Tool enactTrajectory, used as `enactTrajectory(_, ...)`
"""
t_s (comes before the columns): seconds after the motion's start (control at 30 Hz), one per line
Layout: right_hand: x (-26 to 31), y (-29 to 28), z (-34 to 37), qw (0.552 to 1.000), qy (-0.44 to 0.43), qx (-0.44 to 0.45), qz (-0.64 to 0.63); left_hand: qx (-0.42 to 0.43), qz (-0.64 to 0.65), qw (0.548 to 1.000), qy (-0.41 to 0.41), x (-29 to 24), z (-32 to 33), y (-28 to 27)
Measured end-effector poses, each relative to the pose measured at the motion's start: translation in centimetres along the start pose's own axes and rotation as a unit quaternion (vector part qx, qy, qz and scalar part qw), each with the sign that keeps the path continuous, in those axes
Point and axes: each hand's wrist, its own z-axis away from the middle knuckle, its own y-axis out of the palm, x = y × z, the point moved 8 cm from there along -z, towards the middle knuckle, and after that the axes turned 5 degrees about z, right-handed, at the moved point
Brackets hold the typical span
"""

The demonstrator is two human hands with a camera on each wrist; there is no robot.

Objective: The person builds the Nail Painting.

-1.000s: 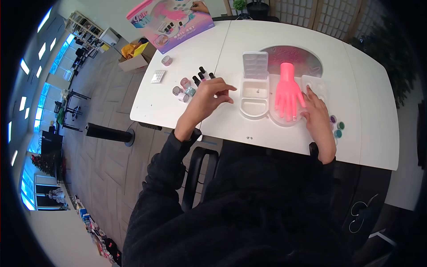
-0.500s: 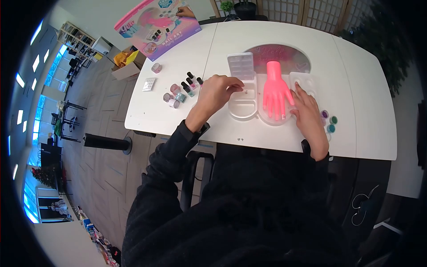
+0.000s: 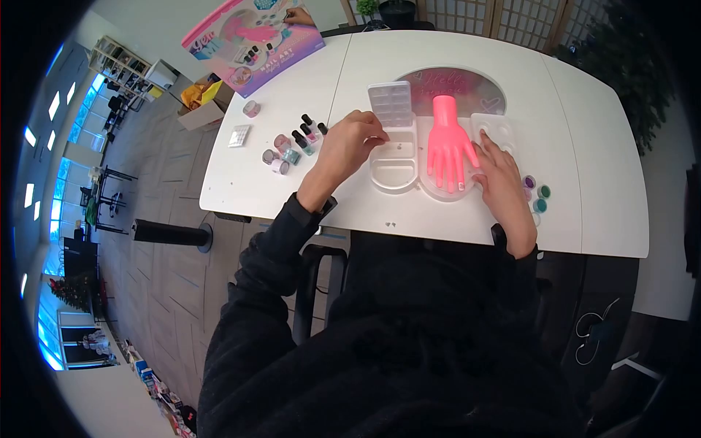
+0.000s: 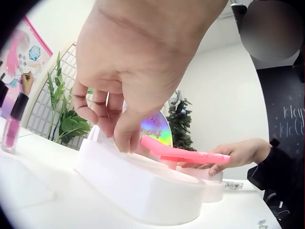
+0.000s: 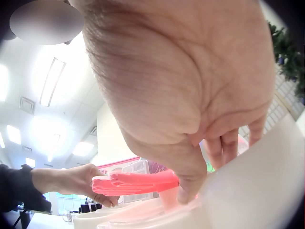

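A pink model hand lies palm-down over a white tray base, with a small pale mark on one fingertip. My left hand is over the white compartment tray, thumb and fingers bent down toward the upper compartment, where a few tiny bits lie. In the left wrist view the left thumb hides the index fingertip; I cannot tell whether a small piece is pinched there. My right hand rests with extended fingers on the tray's right section, its thumb close beside the model hand.
A clear divided lid stands raised behind the compartments. Behind the model hand is a shiny half-round panel. Nail polish bottles and glitter pots stand left; coloured pots lie right. A nail art box stands at the back left.
My left hand has moved right to the compartment tray, its fingertips now lowered at the upper compartment. The right hand stays on the tray. The head view has shifted slightly.
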Motion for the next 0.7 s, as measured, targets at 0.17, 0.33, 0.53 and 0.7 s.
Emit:
enactTrajectory(0.17,0.0,0.0,-0.1,1.0,0.001,0.003,-0.009,0.027,0.023,0.999,-0.011,-0.1,0.3,-0.2)
enactTrajectory(0.33,0.1,0.0,0.0,1.0,-0.001,0.006,-0.002,-0.009,-0.007,0.996,-0.091,0.3,1.1,-5.2)
enactTrajectory(0.53,0.1,-0.1,-0.1,0.999,0.019,0.028,-0.017,-0.029,0.076,0.985,-0.155,4.7,4.1,-12.5)
enactTrajectory(0.7,0.0,0.0,-0.3,1.0,0.015,0.023,-0.007,-0.06,-0.075,0.971,-0.219,12.3,9.9,-14.0)
